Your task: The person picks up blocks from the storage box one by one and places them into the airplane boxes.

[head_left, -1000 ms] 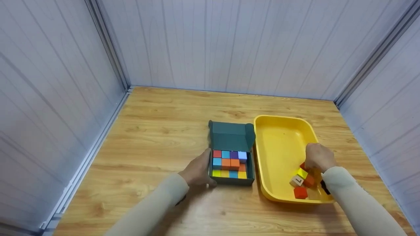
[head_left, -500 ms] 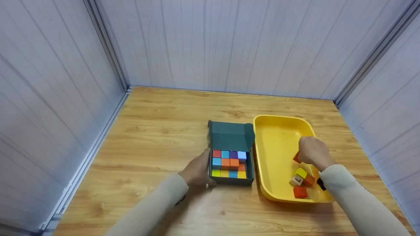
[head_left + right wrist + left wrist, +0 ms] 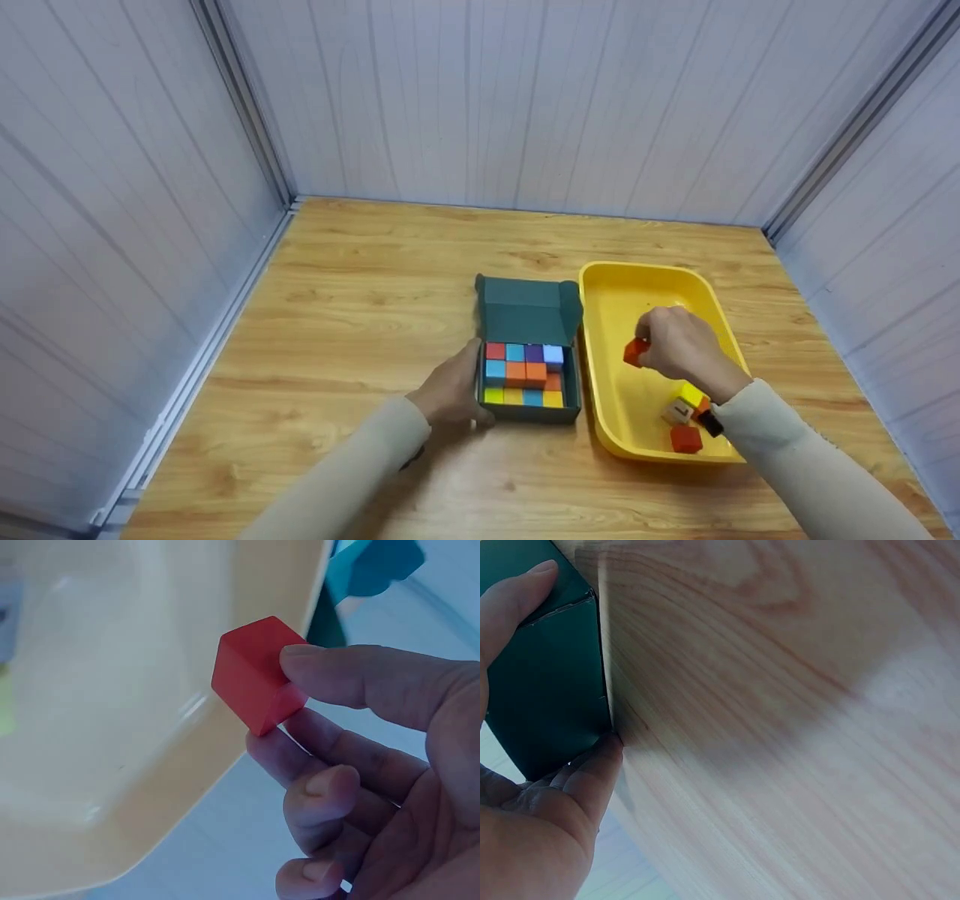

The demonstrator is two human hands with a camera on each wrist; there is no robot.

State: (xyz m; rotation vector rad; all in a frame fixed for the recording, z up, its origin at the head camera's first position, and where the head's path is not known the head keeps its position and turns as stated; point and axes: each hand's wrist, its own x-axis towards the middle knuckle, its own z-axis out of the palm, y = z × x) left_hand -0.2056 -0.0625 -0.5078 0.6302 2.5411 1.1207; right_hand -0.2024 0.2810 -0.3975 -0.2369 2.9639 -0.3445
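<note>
A small dark green cardboard box (image 3: 529, 414) stands on the table with its lid (image 3: 525, 304) folded back. Rows of coloured cubes (image 3: 516, 373) sit in it, with a narrow gap along the right wall. My left hand (image 3: 450, 390) holds the box at its left front corner, and the left wrist view has thumb and fingers on separate faces of it. Over the yellow tray (image 3: 619, 405), my right hand (image 3: 682, 345) pinches a red cube (image 3: 255, 671) between thumb and fingertips. The cube is above the tray floor, towards the box side.
Inside the tray, near its front right, lie a yellow cube (image 3: 690, 394), a pale cube with a letter (image 3: 677, 411), a red one (image 3: 685, 439) and a partly hidden orange one. The tray's left rim is close beside the box. Panel walls (image 3: 525, 105) enclose the wooden table (image 3: 360, 300).
My right hand has lifted the red cube from beside the other cubes and moved left with it across the tray. The left hand and the box have stayed in place.
</note>
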